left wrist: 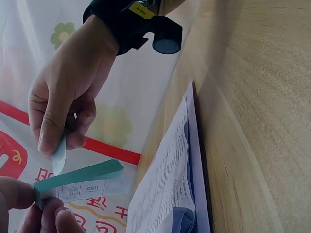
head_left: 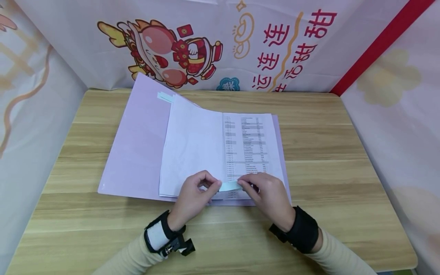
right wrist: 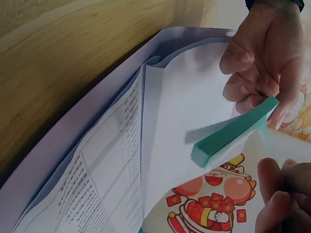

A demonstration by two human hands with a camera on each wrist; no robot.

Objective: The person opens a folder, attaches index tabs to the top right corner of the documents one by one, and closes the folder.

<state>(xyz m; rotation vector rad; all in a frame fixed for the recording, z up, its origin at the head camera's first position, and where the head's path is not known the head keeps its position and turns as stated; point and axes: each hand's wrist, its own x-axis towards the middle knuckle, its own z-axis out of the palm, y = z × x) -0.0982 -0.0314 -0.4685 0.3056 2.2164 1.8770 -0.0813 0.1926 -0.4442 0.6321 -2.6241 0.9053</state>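
Observation:
A teal pad of narrow sticky notes (left wrist: 80,175), with a printed backing, is pinched by my left hand (head_left: 196,193) at one end. My right hand (head_left: 269,193) pinches a thin, pale sticky note (left wrist: 59,158) that rises from the pad's held end. In the head view, a pale green strip (head_left: 229,186) spans the space between both hands, over the lower part of a printed page (head_left: 254,149). Left of that page lies a blank white page (head_left: 194,141). Both pages sit in an opened purple folder (head_left: 134,152).
Pale green tabs (head_left: 165,97) lie at the top left corner of the blank page, by the folder cover. The wooden table (head_left: 330,164) extends around the folder. Printed cloth (head_left: 292,46) hangs behind the table and along both sides.

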